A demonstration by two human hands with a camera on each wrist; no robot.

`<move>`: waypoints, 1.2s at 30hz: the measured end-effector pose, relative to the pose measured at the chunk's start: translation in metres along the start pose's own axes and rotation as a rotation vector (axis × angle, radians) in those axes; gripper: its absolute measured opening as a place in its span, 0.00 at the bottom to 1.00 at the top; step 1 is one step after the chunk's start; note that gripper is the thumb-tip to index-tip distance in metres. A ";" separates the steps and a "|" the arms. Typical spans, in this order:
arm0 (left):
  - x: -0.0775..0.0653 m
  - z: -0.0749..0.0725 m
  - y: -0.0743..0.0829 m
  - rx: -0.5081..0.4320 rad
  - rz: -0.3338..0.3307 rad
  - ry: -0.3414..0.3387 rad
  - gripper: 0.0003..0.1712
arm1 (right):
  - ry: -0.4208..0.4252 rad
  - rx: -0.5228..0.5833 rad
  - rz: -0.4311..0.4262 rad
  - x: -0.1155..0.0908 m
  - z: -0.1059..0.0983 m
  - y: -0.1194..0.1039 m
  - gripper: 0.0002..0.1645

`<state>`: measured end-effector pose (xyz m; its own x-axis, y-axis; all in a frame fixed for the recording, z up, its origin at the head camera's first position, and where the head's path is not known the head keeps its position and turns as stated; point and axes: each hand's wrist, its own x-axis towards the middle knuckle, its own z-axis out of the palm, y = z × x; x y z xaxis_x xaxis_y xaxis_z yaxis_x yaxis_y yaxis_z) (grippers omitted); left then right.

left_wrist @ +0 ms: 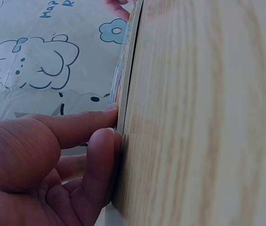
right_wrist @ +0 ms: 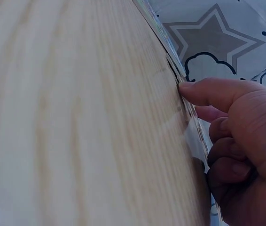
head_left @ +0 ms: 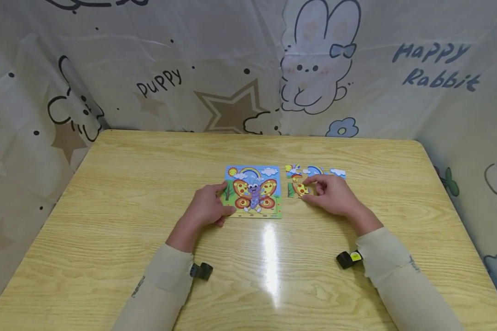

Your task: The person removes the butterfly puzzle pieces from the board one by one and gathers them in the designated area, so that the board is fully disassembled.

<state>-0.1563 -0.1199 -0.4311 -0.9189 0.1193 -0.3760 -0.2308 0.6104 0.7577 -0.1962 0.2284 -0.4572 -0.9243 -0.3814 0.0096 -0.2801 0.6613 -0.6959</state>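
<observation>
A square picture puzzle board (head_left: 254,193) with a purple butterfly, a rainbow and a sun lies flat on the table. My left hand (head_left: 207,206) grips its left edge, thumb at the lower corner and fingers along the side; the left wrist view shows the thumb and a curled finger at that edge. Just right of the board, my right hand (head_left: 333,195) pinches a puzzle piece (head_left: 301,189) with a red-spotted yellow wing between thumb and index finger. In the right wrist view, the other fingers of the right hand (right_wrist: 246,136) are curled in.
Beyond the right hand lie loose puzzle pieces: a sun piece (head_left: 290,169), a rainbow piece (head_left: 315,170) and a cloud piece (head_left: 338,173). The wooden table (head_left: 120,220) meets a printed cloth backdrop (head_left: 232,46) at its back and sides.
</observation>
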 end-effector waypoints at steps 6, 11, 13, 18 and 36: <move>0.000 0.000 0.000 -0.003 0.001 -0.007 0.48 | -0.007 -0.001 -0.014 0.001 0.000 0.000 0.18; -0.001 -0.001 0.001 -0.008 -0.001 -0.010 0.48 | -0.008 0.007 -0.009 0.001 0.000 0.000 0.18; -0.001 -0.002 0.001 -0.008 -0.002 -0.011 0.48 | -0.009 0.006 -0.001 0.001 0.000 0.001 0.19; -0.001 -0.002 0.002 -0.007 -0.001 -0.016 0.48 | 0.005 0.024 0.022 0.000 0.000 -0.002 0.20; -0.001 -0.001 0.001 -0.011 0.011 -0.016 0.48 | 0.024 0.129 -0.091 0.017 0.030 -0.035 0.24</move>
<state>-0.1557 -0.1205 -0.4294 -0.9163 0.1387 -0.3756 -0.2239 0.6001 0.7680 -0.1944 0.1791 -0.4539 -0.9031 -0.4193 0.0932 -0.3288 0.5352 -0.7781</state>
